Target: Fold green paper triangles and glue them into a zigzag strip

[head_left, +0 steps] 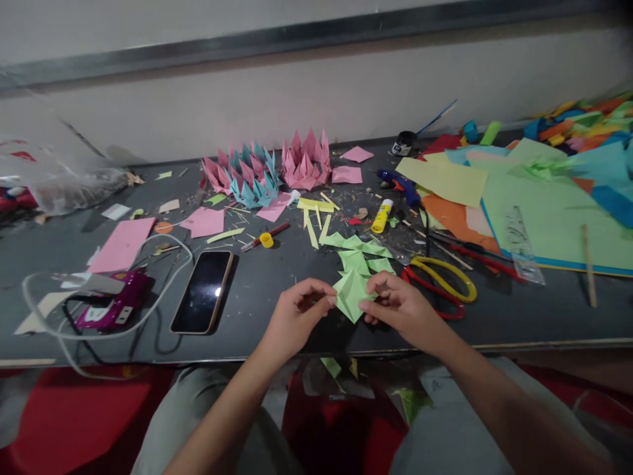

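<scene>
Both hands are engaged on one item, a light green folded paper (352, 300), located at the near middle of the tabletop (267, 284), close to its front edge. The left hand (301, 313) grips its left corner between thumb and forefinger. The right hand (406, 307) grips its right side, thumb on the near face, remaining fingers curled. The item presents a raised centre crease and a downward-pointing lower corner.

Directly beyond it lie further green folded pieces (354, 243), the nearest partly covered by the held item; whether they are joined to it cannot be determined. Scissors (472, 287) with one yellow and one red handle loop lie just beside the right hand. A yellow glue stick (382, 216) lies beyond the green pieces, near a blue glue gun (401, 187).

Toward the wall stand a pink folded-paper ring (306, 163) and, to its left, a group in pink and blue (253, 178), both with upright points. Yellow paper strips (315, 206) lie between these and the green pieces. A phone (202, 292) lies face up left of the left hand, with a purple box (119, 300) and white cable (165, 310) farther left. Coloured sheets (539, 214) overlap at the right.
</scene>
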### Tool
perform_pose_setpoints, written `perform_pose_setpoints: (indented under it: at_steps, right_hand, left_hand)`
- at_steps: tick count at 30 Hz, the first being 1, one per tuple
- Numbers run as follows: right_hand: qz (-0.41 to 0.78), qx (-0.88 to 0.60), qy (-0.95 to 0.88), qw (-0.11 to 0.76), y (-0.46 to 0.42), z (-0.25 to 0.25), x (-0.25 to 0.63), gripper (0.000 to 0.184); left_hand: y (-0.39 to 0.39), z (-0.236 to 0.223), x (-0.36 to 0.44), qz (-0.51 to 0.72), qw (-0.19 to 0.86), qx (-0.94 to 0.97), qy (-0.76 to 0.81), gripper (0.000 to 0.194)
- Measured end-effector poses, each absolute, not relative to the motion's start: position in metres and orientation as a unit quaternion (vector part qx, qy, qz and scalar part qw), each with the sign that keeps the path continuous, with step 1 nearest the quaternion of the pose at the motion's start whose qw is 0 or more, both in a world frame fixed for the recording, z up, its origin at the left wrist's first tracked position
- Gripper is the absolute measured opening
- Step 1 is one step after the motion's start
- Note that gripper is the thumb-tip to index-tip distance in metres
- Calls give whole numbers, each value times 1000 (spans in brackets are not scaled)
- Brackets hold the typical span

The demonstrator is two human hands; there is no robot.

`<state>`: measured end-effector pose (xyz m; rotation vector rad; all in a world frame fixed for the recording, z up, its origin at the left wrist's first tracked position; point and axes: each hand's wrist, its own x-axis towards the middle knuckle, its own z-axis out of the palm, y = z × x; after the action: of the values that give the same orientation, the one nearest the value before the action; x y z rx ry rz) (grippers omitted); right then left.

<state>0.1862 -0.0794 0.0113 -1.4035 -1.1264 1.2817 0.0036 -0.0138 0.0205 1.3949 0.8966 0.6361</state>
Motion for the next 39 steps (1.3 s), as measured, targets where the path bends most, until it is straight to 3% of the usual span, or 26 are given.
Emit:
perform_pose_setpoints:
  at_steps: [9, 16, 19, 25, 35, 39]
  right_hand:
    - [413, -613, -539, 405, -81, 15, 188, 24]
    - [475, -604, -492, 409, -82, 13, 185, 40]
    - [509, -595, -485, 390, -81, 12, 187, 39]
    - [468, -627, -530, 327, -80, 6, 193, 23]
    - [483, -605, -569, 277, -74, 10, 195, 18]
    - [421, -609, -619, 263, -74, 9, 194, 17]
  left_hand:
    - [-15, 21, 7, 253, 612, 622, 418, 16]
    - [-16, 16, 12, 255, 696, 546, 391, 31]
    - [-17, 16, 10, 224, 697, 561, 386, 37]
    - [-17, 17, 1, 178, 590, 685, 388, 17]
    - [-9, 12, -1, 153, 636, 649, 389, 23]
    - [-7, 10, -3, 157, 601, 677, 395, 9]
